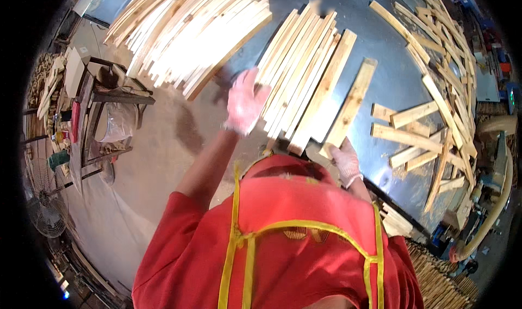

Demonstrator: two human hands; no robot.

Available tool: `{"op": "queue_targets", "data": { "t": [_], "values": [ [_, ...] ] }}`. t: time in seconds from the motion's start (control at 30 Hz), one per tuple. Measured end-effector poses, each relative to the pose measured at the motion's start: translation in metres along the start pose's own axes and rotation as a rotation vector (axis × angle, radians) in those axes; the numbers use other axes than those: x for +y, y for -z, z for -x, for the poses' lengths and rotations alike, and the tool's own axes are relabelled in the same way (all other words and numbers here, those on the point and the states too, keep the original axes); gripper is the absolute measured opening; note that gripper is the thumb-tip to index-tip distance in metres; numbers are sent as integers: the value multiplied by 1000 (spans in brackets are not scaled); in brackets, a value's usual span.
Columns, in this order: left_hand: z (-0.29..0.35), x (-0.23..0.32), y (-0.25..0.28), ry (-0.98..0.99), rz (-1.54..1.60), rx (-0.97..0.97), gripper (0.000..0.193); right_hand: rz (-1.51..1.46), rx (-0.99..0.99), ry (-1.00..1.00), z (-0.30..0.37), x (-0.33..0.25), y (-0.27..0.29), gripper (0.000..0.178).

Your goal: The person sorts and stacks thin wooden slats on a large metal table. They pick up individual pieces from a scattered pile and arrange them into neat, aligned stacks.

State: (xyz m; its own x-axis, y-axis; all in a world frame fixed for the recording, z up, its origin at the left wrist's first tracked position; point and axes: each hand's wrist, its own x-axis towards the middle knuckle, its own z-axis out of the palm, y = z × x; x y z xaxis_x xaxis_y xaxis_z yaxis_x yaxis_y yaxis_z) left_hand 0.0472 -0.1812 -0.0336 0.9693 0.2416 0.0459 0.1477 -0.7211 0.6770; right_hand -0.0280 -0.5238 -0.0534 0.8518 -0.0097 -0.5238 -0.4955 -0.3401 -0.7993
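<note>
Both my hands wear pale knit gloves. My left hand (pixel 246 103) is raised at the left side of a row of wooden strips (pixel 296 69), its fingers stretched out and the thumb apart; whether it touches the outermost strip I cannot tell. The strips lie side by side on a smooth blue-grey table (pixel 383 72). To their right, my right hand (pixel 346 161) grips the near end of a single wooden board (pixel 352 102), which slants away from me. A wider board (pixel 325 91) closes the right side of the row.
At the far left lies a large stack of pale strips (pixel 190 29). Loose wooden pieces (pixel 408 137) are heaped crosswise on the right, with sawdust about them. A workbench (pixel 117 97) stands left, with a floor fan (pixel 48 205) behind it. A flexible hose (pixel 500 195) curves at the far right.
</note>
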Motion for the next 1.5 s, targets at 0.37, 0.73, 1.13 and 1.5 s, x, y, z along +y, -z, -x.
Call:
{"op": "queue_targets", "data": {
  "t": [0.37,0.73,1.13,1.5],
  "values": [
    [186,-27,-20,242,760,-758,54,-20,-227,10,0,-27,-49,97],
    [136,-30,-120,361,519,-617,72,346,-11,-51,-36,-46,-11,95],
    [58,21,-115,502,482,-494,60,-325,-54,-130,-92,-54,-22,57],
    [109,27,-113,559,700,-430,50,-678,-359,-188,-119,-27,-17,39]
  ]
}}
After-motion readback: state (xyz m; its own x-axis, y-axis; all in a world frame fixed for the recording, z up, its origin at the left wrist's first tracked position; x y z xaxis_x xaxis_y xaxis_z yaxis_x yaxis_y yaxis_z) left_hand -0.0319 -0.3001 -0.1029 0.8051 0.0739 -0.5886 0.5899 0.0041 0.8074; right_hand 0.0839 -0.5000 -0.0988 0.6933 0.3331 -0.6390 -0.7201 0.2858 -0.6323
